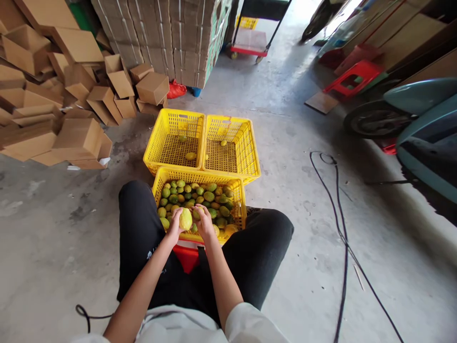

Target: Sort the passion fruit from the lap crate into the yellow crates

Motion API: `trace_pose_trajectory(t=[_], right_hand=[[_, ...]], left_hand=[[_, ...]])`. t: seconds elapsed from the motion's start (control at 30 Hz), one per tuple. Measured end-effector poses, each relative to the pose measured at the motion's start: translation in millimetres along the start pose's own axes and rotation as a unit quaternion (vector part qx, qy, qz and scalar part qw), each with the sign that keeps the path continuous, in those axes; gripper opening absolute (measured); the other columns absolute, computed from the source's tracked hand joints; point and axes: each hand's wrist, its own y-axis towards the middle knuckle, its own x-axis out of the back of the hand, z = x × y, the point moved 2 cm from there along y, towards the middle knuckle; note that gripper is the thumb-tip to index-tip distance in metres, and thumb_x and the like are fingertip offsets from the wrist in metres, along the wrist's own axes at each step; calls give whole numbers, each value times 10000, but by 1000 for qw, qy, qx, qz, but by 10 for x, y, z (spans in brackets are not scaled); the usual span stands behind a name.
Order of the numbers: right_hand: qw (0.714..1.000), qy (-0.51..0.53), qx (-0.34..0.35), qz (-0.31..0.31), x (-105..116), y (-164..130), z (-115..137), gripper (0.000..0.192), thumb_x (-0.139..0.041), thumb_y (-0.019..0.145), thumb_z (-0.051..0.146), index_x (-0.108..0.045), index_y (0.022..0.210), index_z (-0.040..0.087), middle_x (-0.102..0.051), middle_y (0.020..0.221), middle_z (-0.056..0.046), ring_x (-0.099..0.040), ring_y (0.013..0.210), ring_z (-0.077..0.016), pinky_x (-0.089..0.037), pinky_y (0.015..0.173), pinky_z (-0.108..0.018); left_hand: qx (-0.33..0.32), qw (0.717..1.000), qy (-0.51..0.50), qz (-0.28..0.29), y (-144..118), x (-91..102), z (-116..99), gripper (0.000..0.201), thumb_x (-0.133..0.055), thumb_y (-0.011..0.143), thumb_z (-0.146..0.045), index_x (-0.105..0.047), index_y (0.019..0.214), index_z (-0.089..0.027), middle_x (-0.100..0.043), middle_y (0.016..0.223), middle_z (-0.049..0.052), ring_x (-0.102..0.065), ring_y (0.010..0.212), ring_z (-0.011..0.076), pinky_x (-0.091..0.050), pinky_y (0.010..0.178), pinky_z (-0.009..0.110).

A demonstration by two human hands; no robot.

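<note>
My left hand (174,226) is wrapped round a pale yellow lemon (185,219), above the near crate. Close beside it, my right hand (204,222) has its fingers closed on a greener lemon (196,215), partly covered by the fingers. Below both hands stands a yellow plastic crate (244,209) between my knees, with many green and yellow lemons (209,196) in it. Behind it are two more yellow crates: the left crate (150,152) holds a green and a yellow lemon, and the right crate (253,147) a couple of yellow ones.
Cardboard boxes (78,138) are heaped at the left, beside a tall strapped stack of cartons (160,38). A hand cart (250,40) stands at the back. On the right are a red stool (353,78), a scooter (424,109) and a black cable (344,233) along the floor.
</note>
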Motion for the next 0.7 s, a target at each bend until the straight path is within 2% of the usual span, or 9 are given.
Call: trace_pose_trajectory(t=[0.2, 0.37, 0.57, 0.7], right_hand=[[999, -1, -46, -17, 27, -50, 11, 317, -810, 540, 363, -704, 771, 173, -660, 700, -22, -585, 650, -156, -436, 534, -252], [998, -44, -26, -31, 6, -100, 56, 271, -745, 561, 342, -730, 784, 189, -704, 813, -35, -607, 748, -183, -427, 530, -236], [997, -44, -14, -57, 27, -124, 81, 251, -729, 572, 346, -731, 770, 192, -697, 801, -33, -573, 677, -164, -426, 502, -239], [998, -34, -11, -59, 60, -83, 55, 399, -767, 583, 358, -745, 942, 187, -692, 794, -27, -577, 638, -151, -434, 514, -246]], left_hand=[[10, 1000, 2, -3, -32, -25, -18, 298, -722, 769, -402, -594, 967, -221, -655, 1018, 58, -670, 924, 219, -559, 658, 269], [7, 1000, 12, -17, 12, 6, 17, 293, -710, 776, -412, -598, 970, -222, -646, 1033, 54, -655, 962, 219, -556, 660, 257], [-4, 999, 32, -16, 51, 37, 46, 290, -707, 767, -419, -609, 961, -227, -640, 1039, 53, -633, 980, 218, -538, 668, 250], [4, 999, 32, -23, 59, 32, 54, 298, -725, 750, -413, -618, 958, -228, -647, 1027, 52, -634, 967, 220, -536, 674, 259]])
